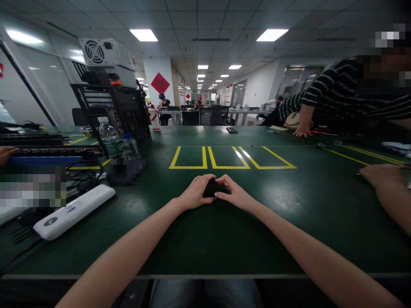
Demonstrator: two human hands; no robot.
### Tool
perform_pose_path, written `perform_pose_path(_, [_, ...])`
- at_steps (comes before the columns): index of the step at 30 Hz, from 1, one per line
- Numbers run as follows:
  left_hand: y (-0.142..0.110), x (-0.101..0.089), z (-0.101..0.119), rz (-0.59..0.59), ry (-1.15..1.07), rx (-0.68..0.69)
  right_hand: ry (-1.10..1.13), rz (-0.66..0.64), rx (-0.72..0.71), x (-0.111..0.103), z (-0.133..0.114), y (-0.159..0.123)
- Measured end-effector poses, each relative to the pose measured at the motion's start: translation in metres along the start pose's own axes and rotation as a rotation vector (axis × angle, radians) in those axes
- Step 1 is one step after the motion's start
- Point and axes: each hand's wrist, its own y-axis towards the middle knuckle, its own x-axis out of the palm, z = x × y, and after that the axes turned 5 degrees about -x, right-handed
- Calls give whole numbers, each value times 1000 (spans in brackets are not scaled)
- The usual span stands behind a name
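Between my two hands is a small dark block-like object [210,188], too dark for me to make out its kind. My left hand [197,191] wraps round its left side, thumb below and fingers over the top. From the right, my right hand [233,193] pinches its edge with thumb and fingertips. Both hands rest low over the green tabletop [205,239], a little in front of three yellow tape outlines [228,167]. Part of the object is covered by my fingers.
Left stand a white power bank-like device [75,211], tangled cables, water bottles [111,139] and an open computer frame [128,111]. A phone [231,130] lies farther back. At right, a person in a striped top [340,90] leans on the table; another person's hand [383,175] is nearer.
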Motion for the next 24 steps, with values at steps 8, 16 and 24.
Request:
perform_pose_path(8, [1,0,0,-8,0,-12,-82,84,17,3,-2,1])
perform_pose_path(16, [0,0,2,3,-2,-4,-34,9,53,2,-3,-1])
perform_pose_path(24, [1,0,1,3,1,-4,23,74,36,5,-2,-1])
